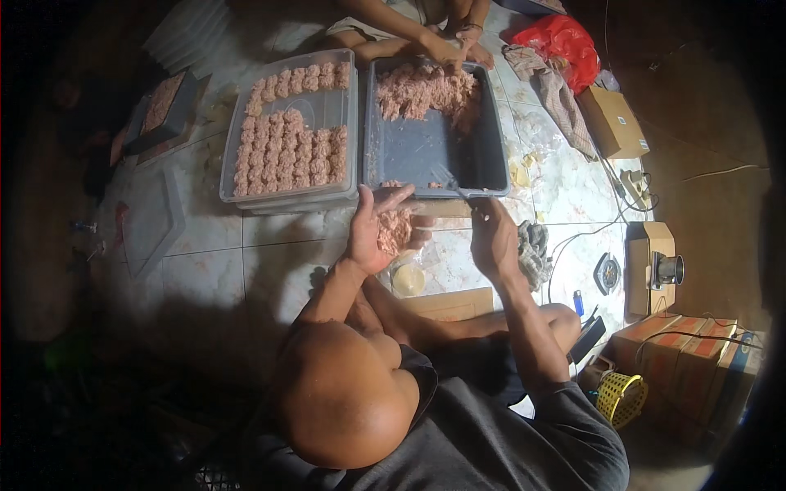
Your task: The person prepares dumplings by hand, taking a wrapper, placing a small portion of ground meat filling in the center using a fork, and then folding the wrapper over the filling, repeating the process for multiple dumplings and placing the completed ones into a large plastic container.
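A lump of pink minced meat [395, 232] rests in the cupped palm of my left hand [366, 242], in front of the trays. My right hand [495, 236] grips a metal fork [451, 180], whose blurred tines reach over the near rim of a grey plastic tray [417, 153]. Loose minced meat [424, 92] is heaped at that tray's far end, and small bits lie by its near wall. To the left stands a clear plastic container [291, 195] holding rows of shaped meat lumps [288, 153], with a gap between the far row and the others.
Across the tray, another person's hand [451, 54] reaches into the meat. A cup of pale yellow contents [408, 280] stands near my legs. On the right are a crumpled cloth [534, 255], a power strip [635, 189] with cables, cardboard boxes [669, 350] and a yellow basket [620, 399].
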The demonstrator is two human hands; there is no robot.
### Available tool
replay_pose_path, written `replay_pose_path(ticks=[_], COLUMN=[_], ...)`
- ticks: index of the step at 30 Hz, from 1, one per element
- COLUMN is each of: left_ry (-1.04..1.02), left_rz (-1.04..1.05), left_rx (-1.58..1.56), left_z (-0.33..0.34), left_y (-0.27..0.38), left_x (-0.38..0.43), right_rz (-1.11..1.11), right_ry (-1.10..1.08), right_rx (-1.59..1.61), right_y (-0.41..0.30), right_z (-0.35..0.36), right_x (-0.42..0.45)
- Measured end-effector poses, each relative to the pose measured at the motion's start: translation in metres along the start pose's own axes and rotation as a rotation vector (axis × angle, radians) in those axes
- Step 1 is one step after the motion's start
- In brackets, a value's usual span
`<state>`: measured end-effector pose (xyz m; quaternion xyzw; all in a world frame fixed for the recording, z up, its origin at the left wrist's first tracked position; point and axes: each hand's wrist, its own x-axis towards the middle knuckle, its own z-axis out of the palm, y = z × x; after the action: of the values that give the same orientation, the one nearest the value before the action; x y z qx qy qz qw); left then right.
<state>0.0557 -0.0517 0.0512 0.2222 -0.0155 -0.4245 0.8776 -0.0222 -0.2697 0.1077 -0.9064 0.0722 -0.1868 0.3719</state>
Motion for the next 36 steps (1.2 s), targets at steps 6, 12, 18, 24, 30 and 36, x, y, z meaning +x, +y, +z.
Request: replay_pose_path(ticks=[6,12,18,24,30,36], left_ry=[-0.384,-0.314,0.212,0.121,0.271,0.33], left_rz=[-0.062,-0.089,-0.093,-0.02,0.205,0.15], left_rx=[-0.558,-0.575,-0.216,-0.247,-0.207,-0.108], left_z=[0.004,0.0,-0.027,-0.002,-0.028,-0.01], left_y=[-0.002,-0.016,-0.036,-0.021,-0.031,-0.043], left_x=[-0.008,-0.001,0.005,-0.012,-0.005,0.009], right_rz=[0.013,-0.014,0.039,0.024,-0.008,-0.098], right_ry=[0.108,0.093,0.119,-0.159,-0.33,-0.37], right_rx=[0.217,0.162,0.155,0.165,0.156,0.101], right_y=[0.001,0.02,0.031,-0.025,-0.046,-0.035], right_z=[0.044,0.093,0.037,0.0,-0.013,-0.012], right_x=[-0.025,-0.029,0.007,-0.045,-0.057,-0.065])
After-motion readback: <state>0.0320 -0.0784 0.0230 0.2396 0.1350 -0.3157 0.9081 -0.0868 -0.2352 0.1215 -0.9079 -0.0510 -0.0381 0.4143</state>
